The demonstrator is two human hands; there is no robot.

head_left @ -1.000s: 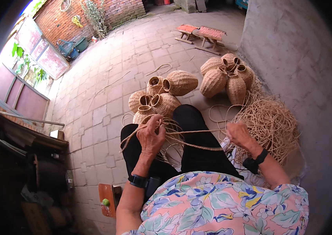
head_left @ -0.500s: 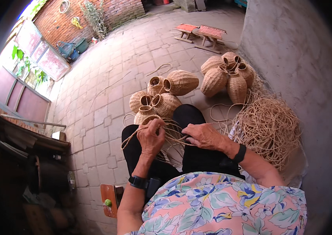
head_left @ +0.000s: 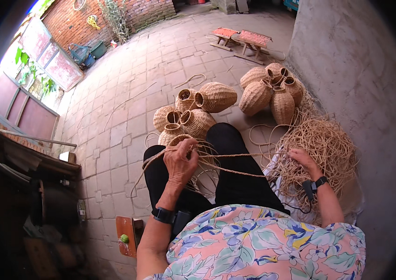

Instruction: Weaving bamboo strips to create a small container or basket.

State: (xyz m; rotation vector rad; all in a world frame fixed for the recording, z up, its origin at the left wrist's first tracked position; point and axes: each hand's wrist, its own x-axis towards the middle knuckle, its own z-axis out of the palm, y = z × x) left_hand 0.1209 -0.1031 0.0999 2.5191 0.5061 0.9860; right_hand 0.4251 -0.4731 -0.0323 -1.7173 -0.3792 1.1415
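My left hand (head_left: 180, 164) is above my left knee, fingers closed on strands of tan cord at the rim of a small woven basket (head_left: 179, 139), mostly hidden behind the hand. Two lengths of twisted cord (head_left: 242, 155) run from there across my right thigh. The upper one stretches nearly straight to my right hand (head_left: 302, 159), which pinches it over a big tangled heap of cord (head_left: 331, 151). Loose strands hang off to the left of my left hand. Just beyond my knees lies a cluster of round woven baskets (head_left: 198, 122) with narrow necks.
Another bunch of woven baskets (head_left: 256, 97) rests by the grey wall (head_left: 352, 70) on the right. Two folding stools (head_left: 252, 40) with red seats stand farther off. Beside my left arm is a small wooden stool (head_left: 126, 228) with a green object on it.
My right hand has moved right, away from my left hand, drawing the cord out across my right thigh. My left hand stays at the basket rim.
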